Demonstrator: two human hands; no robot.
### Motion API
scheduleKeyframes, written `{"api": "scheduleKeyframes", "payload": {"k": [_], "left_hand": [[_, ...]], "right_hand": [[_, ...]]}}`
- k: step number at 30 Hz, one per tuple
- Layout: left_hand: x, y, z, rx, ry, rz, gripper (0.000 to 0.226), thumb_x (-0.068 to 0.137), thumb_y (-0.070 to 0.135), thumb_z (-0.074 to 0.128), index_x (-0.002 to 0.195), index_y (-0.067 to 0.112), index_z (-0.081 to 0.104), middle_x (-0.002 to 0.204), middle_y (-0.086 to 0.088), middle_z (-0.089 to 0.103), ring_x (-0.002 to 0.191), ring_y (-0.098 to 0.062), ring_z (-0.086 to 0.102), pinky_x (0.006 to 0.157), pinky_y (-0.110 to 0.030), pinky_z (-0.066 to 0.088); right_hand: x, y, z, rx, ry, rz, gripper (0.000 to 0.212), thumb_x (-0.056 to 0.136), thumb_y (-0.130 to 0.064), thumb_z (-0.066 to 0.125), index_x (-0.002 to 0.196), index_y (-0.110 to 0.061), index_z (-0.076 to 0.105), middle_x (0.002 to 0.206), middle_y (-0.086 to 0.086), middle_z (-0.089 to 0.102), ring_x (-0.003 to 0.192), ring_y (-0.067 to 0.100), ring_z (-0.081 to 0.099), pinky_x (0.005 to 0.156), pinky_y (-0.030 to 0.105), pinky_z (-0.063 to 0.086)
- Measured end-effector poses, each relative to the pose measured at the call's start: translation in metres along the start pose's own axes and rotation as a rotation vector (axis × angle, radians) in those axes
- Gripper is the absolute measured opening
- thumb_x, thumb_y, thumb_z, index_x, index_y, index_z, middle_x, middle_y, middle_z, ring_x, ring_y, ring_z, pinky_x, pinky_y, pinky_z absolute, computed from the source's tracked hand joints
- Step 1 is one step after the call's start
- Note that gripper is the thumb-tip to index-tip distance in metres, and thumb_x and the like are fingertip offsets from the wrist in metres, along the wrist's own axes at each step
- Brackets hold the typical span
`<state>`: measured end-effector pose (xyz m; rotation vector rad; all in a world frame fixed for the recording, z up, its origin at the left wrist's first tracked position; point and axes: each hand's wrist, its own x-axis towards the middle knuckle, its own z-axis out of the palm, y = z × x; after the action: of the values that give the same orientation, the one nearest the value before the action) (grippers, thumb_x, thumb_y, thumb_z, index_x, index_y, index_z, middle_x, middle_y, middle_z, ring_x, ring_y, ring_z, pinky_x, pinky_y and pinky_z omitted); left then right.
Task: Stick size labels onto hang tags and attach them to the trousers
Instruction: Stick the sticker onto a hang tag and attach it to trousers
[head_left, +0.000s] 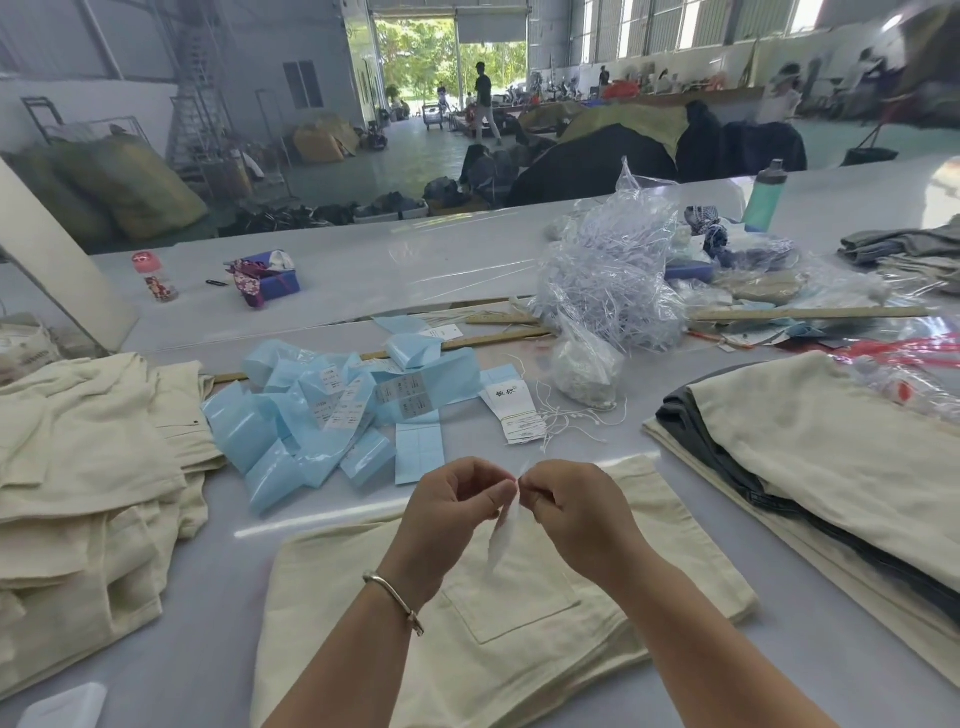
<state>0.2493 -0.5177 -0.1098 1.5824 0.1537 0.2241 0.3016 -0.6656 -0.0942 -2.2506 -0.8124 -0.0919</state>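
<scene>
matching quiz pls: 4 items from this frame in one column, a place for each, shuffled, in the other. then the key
Things:
1. hang tag
2. blue label backing strips
3. teal bottle
4. dark trousers

Places:
A. far right of the table, beyond the clear plastic bag
B. pinched between the left hand and the right hand, above the cream trousers
C. in the stack on the right, under a cream pair
D. heaped on the table left of centre, beyond the hands

Pairs: 1-B, 2-D, 3-A, 4-C
</scene>
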Motion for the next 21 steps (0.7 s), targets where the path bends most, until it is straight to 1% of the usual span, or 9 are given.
{"api": "scheduleKeyframes", "payload": {"k": [5, 6, 8, 10, 12, 14, 16, 18, 21], "left_hand": [[0.008, -0.003, 0.012, 0.309, 0.029, 0.081, 0.016, 0.088, 0.004, 0.067, 0.077, 0.016, 0.068, 0.067, 0.01, 0.066, 0.065, -0.004, 0.057, 0.068, -0.02, 0.046], [0.009, -0.003, 0.014, 0.381, 0.036, 0.102, 0.018, 0.088, 0.005, 0.066, 0.077, 0.018, 0.066, 0.067, 0.011, 0.065, 0.065, -0.004, 0.057, 0.067, -0.02, 0.047], [0.012, -0.003, 0.02, 0.496, 0.062, 0.139, 0.018, 0.089, 0.005, 0.064, 0.077, 0.018, 0.062, 0.069, 0.008, 0.064, 0.068, -0.009, 0.058, 0.068, -0.023, 0.047], [0.016, -0.003, 0.026, 0.542, 0.094, 0.173, 0.015, 0.09, 0.005, 0.063, 0.078, 0.015, 0.061, 0.072, 0.005, 0.064, 0.072, -0.014, 0.059, 0.07, -0.025, 0.047], [0.021, -0.002, 0.033, 0.556, 0.108, 0.211, 0.012, 0.09, 0.007, 0.064, 0.08, 0.013, 0.063, 0.073, 0.004, 0.064, 0.071, -0.011, 0.058, 0.068, -0.022, 0.046], [0.026, 0.0, 0.042, 0.536, 0.087, 0.238, 0.012, 0.09, 0.009, 0.065, 0.08, 0.016, 0.063, 0.071, 0.005, 0.064, 0.067, -0.008, 0.055, 0.064, -0.017, 0.043], [0.031, 0.0, 0.052, 0.497, 0.055, 0.248, 0.014, 0.09, 0.009, 0.066, 0.079, 0.017, 0.062, 0.07, 0.006, 0.063, 0.065, -0.006, 0.054, 0.063, -0.016, 0.04], [0.035, -0.003, 0.063, 0.491, 0.038, 0.244, 0.015, 0.089, 0.007, 0.065, 0.078, 0.018, 0.062, 0.069, 0.007, 0.062, 0.065, -0.005, 0.054, 0.063, -0.014, 0.039], [0.042, -0.011, 0.076, 0.486, 0.008, 0.231, 0.013, 0.088, 0.008, 0.067, 0.078, 0.016, 0.063, 0.067, 0.009, 0.061, 0.064, -0.001, 0.052, 0.061, -0.013, 0.038]], "right_hand": [[-0.005, 0.014, 0.0, 0.115, -0.044, 0.034, 0.018, 0.086, -0.001, 0.054, 0.073, -0.008, 0.064, 0.073, 0.004, 0.061, 0.069, 0.022, 0.053, 0.069, 0.043, 0.048], [-0.005, 0.016, 0.0, 0.151, -0.017, 0.061, 0.02, 0.086, 0.002, 0.052, 0.085, -0.009, 0.069, 0.082, 0.002, 0.063, 0.071, 0.017, 0.052, 0.073, 0.042, 0.049], [-0.005, 0.023, -0.002, 0.196, 0.109, 0.138, 0.041, 0.086, 0.007, 0.049, 0.116, -0.014, 0.066, 0.108, -0.006, 0.063, 0.069, -0.001, 0.045, 0.078, 0.027, 0.046], [-0.004, 0.029, -0.01, 0.255, 0.216, 0.171, 0.05, 0.084, 0.007, 0.05, 0.127, -0.017, 0.06, 0.111, -0.017, 0.064, 0.06, -0.007, 0.04, 0.072, 0.021, 0.04], [-0.004, 0.034, -0.019, 0.358, 0.216, 0.163, 0.043, 0.086, 0.002, 0.056, 0.121, -0.021, 0.063, 0.084, -0.028, 0.067, 0.048, 0.002, 0.039, 0.058, 0.021, 0.041], [-0.003, 0.036, -0.024, 0.547, 0.138, 0.217, 0.034, 0.086, -0.001, 0.061, 0.115, -0.02, 0.066, 0.084, -0.019, 0.07, 0.046, 0.014, 0.045, 0.046, 0.022, 0.041], [-0.003, 0.041, -0.027, 0.726, 0.061, 0.305, 0.023, 0.087, -0.001, 0.064, 0.104, -0.015, 0.068, 0.086, -0.001, 0.072, 0.048, 0.018, 0.054, 0.044, 0.024, 0.043], [-0.004, 0.049, -0.029, 0.792, 0.039, 0.368, 0.008, 0.087, 0.0, 0.065, 0.091, -0.005, 0.069, 0.073, 0.01, 0.069, 0.051, 0.02, 0.059, 0.046, 0.024, 0.046], [-0.006, 0.068, -0.036, 0.713, 0.083, 0.396, 0.008, 0.085, -0.002, 0.068, 0.078, -0.001, 0.069, 0.057, 0.005, 0.062, 0.048, 0.017, 0.056, 0.047, 0.022, 0.045]]}}
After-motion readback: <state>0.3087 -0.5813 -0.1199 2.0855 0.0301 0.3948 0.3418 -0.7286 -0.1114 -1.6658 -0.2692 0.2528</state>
